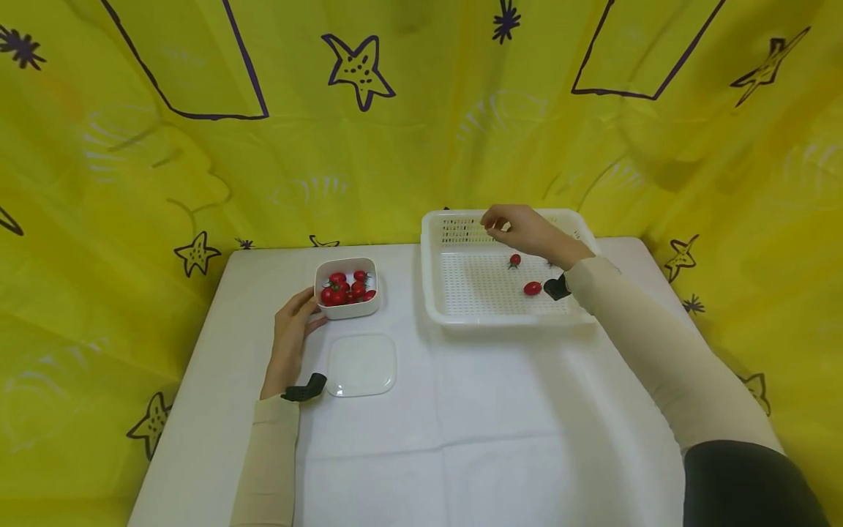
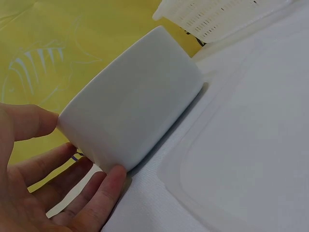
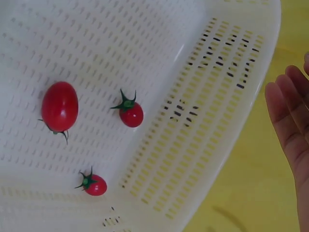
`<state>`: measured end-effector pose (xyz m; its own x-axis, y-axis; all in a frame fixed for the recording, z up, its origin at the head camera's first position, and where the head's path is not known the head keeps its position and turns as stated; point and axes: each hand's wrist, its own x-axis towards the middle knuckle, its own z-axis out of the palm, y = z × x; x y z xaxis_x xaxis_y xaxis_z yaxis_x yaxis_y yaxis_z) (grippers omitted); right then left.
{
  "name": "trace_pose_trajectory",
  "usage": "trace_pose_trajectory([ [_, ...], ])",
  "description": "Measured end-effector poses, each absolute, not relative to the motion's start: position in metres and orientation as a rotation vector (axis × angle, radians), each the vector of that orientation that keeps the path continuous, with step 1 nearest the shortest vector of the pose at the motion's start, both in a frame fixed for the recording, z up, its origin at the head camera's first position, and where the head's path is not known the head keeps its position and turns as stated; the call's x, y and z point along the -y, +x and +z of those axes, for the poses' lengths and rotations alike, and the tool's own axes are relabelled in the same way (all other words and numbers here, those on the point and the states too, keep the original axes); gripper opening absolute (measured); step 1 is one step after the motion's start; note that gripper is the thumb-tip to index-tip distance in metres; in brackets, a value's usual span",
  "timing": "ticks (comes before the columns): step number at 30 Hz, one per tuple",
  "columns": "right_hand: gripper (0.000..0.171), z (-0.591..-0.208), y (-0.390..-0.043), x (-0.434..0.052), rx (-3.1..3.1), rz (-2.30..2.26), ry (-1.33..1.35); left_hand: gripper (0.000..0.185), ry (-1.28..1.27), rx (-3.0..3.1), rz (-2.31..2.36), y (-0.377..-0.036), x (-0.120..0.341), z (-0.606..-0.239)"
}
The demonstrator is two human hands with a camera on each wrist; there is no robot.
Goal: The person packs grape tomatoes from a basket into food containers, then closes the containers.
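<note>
A white square bowl of several cherry tomatoes stands left of the table's middle. My left hand holds its left side; in the left wrist view the thumb and a fingertip press on the bowl's wall. My right hand hovers over the far part of a white perforated basket, fingers relaxed and holding nothing. Three cherry tomatoes lie in the basket: a large one, a small one and another small one.
A clear plastic lid lies flat on the white tablecloth, just in front of the bowl and right of my left wrist. A yellow curtain with drawn stars hangs around the back and both sides of the table.
</note>
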<state>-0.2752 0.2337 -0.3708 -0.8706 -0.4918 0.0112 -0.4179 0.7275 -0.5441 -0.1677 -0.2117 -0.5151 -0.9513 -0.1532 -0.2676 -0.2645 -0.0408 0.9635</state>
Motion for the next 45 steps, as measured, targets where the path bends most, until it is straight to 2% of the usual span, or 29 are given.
trace_pose_trajectory([
  [32,0.049,-0.415,-0.278,-0.322,-2.792,-0.484,-0.194,0.055,-0.436,-2.139,2.147,-0.168,0.213,-0.515],
  [45,0.039,-0.428,-0.273,-0.319,-2.804,-0.412,-0.229,0.054,-0.461,-2.133,2.132,-0.167,0.214,-0.516],
])
